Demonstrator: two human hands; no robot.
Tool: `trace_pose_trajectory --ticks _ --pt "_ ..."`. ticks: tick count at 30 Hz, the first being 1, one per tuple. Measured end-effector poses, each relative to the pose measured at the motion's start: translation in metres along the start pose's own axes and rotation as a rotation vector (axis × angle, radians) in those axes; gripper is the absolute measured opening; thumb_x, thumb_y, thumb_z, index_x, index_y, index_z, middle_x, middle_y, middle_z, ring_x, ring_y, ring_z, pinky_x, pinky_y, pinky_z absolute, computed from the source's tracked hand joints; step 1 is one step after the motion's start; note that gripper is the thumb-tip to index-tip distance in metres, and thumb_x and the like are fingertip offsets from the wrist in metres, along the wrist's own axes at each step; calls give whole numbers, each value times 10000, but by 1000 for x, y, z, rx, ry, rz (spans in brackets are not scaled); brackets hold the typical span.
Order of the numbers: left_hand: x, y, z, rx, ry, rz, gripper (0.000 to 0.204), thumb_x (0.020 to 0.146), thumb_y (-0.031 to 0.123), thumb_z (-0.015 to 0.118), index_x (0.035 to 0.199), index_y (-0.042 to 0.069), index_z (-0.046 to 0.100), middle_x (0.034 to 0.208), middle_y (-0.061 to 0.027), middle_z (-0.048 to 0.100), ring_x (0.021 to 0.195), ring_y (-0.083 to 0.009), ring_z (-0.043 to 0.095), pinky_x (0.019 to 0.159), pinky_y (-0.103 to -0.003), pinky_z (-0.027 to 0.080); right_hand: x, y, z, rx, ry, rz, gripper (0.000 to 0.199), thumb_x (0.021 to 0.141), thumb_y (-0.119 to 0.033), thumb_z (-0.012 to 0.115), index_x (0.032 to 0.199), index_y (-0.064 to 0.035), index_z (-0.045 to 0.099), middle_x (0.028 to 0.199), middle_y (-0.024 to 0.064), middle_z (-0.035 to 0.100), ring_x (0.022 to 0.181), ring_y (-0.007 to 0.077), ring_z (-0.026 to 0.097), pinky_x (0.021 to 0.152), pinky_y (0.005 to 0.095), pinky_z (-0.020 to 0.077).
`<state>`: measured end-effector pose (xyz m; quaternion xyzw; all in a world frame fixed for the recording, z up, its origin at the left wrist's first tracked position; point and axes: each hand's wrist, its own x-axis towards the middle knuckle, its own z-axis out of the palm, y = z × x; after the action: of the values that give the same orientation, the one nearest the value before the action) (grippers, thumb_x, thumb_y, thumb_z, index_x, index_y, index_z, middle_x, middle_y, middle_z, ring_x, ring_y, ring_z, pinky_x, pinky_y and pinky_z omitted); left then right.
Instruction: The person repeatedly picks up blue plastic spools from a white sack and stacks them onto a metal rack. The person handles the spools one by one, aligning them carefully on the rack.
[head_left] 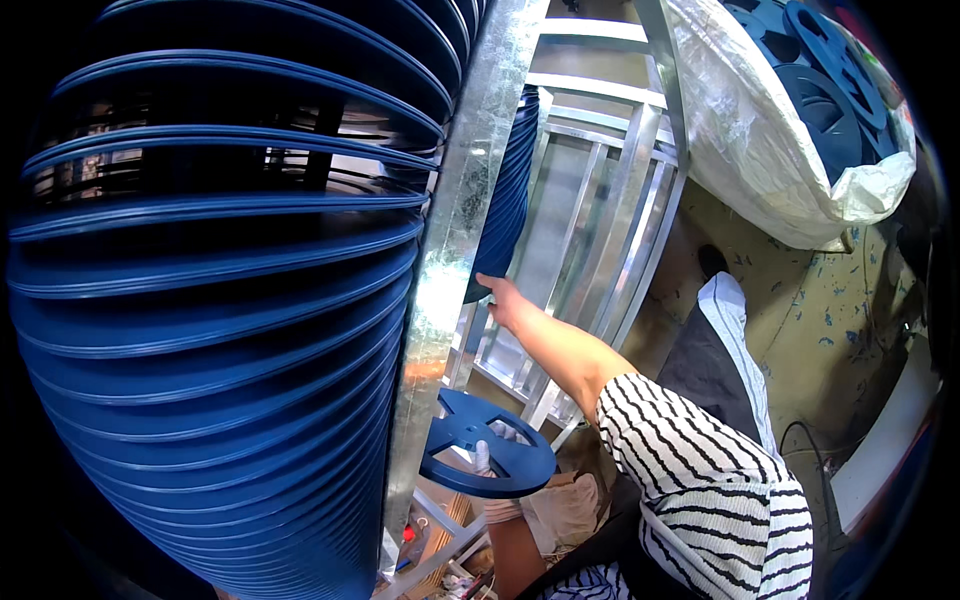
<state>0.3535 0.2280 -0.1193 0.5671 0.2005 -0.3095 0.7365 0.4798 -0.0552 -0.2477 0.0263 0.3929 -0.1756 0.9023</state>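
My left hand (499, 451), in a pale glove, grips a blue plastic reel flange (526, 474), a round disc with large cut-outs. Its fingers pass through one opening, low beside the metal post (440, 260). Bare and reaching forward from a striped sleeve, my right hand (499, 296) is at the lower edge of a farther stack of blue discs (508, 190). Its index finger stretches out against the dark blue edge, with the thumb apart; the other fingers are partly hidden. A tall stack of blue discs (230, 370) fills the left side.
Beyond my right arm stands a silvery metal frame (610, 230) with several bars. At the upper right, a white sack (740, 150) holds loose blue flanges (825, 110). Blue scraps dot the floor (800, 310). A white panel (880, 440) leans at the right, near a dark cable (815, 450).
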Motion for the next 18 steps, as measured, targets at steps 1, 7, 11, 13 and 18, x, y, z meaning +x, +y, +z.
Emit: trace_pose_trajectory --ticks 1,7,11,13,18 --pt "4 1 -7 0 42 20 437 934 271 569 1277 13 485 1203 -157 586 1067 -296 591 980 -455 473 -7 5 10 37 48 35 683 773 -231 750 1326 -77 379 1359 109 457 1354 275 276 1090 512 174" --pt "27 30 18 59 -41 73 535 899 414 582 1234 2 517 1152 -111 609 1140 -283 534 1052 -452 384 -5 14 50 -16 388 -145 473 832 -196 681 1191 23 465 1142 161 592 1049 287 590 904 417 448" --pt "97 45 43 24 -121 128 645 862 492 602 1251 -14 507 1248 -118 554 1172 -277 487 1074 -426 327 52 1 53 282 -55 -201 366 938 -236 562 1239 -60 449 1156 154 585 956 283 635 620 406 572" --pt "137 64 11 -160 -209 113 668 859 484 606 1306 10 457 1275 -125 538 1197 -280 469 1078 -431 316 41 21 77 332 -134 18 315 941 -259 554 1177 -58 500 1058 126 621 835 263 654 541 389 556" --pt "188 78 132 -43 -295 176 658 869 482 583 1316 20 441 1291 -121 520 1208 -276 457 1082 -431 309 56 -34 120 433 -120 33 221 937 -235 536 1063 -56 569 920 86 656 676 218 659 492 366 542"
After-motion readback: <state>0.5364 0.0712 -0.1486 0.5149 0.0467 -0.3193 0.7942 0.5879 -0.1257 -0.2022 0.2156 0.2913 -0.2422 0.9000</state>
